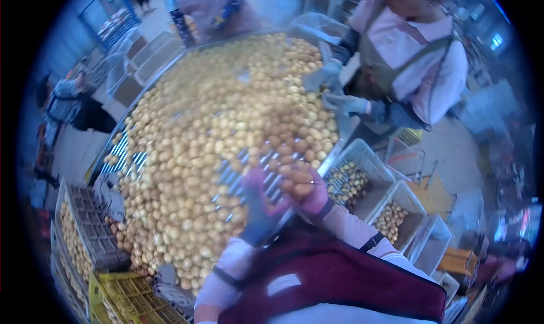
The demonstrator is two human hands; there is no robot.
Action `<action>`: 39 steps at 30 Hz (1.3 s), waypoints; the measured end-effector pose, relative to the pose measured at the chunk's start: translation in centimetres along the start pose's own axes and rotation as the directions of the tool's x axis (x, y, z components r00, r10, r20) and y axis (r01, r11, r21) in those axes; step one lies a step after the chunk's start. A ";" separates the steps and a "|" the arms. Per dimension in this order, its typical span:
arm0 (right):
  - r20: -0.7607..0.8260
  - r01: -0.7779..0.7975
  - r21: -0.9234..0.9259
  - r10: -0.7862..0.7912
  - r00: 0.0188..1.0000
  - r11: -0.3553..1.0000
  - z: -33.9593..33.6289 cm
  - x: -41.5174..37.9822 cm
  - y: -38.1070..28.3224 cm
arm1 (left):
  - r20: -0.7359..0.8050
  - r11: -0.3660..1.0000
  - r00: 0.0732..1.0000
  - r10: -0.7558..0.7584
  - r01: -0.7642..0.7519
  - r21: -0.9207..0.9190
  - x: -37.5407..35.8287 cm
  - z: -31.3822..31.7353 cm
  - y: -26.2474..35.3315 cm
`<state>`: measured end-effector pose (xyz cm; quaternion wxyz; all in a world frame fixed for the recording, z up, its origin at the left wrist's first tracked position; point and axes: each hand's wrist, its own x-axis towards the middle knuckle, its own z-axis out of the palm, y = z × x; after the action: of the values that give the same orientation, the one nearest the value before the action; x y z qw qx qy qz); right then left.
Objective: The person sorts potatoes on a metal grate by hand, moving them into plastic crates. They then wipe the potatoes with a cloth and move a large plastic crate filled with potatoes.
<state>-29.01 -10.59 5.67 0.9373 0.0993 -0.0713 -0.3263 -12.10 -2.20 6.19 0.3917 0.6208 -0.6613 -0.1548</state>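
Note:
Small round tan fruits or tubers (187,137) cover a large slatted metal table. My left hand (262,202), in a pink and grey glove, is at the near side of the pile over bare slats, fingers apart and somewhat blurred, with nothing visible in it. My right hand (310,195), in a pink glove, is just to its right at the table's edge, its fingers around several brownish round pieces (297,179). More brown pieces lie just beyond it.
A co-worker (396,58) with gloved hands stands at the table's right edge. Crates (362,160) with sorted pieces stand at the right. Grey (93,233) and yellow (136,295) crates are at the lower left. Another person (73,103) is at the far left.

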 end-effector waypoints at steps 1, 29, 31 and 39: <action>-0.053 0.072 -0.020 -0.073 0.996 0.997 1.0 -1.1 -0.8 | -0.032 0.997 0.999 -0.037 0.034 -0.065 -0.2 0.2 -0.4; 0.245 -0.086 -0.500 -0.236 0.941 -0.862 -3.8 -1.2 0.0 | 0.148 0.817 0.944 -0.294 0.168 0.552 -13.5 -9.5 -9.0; 0.108 0.282 -0.275 0.262 0.959 -0.919 -5.7 3.5 3.2 | 0.172 0.776 0.913 -0.370 0.202 0.598 -13.3 -9.5 -9.0; 0.023 0.271 -0.218 0.272 0.962 -0.938 -8.4 12.9 -1.7 | 0.158 0.768 0.841 -0.518 0.376 0.518 -11.8 -8.7 -9.8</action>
<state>-18.33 -18.83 -1.99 0.1927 -0.9569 0.1837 -0.1163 -0.02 9.59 1.19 0.0796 0.8071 -0.5597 -0.1701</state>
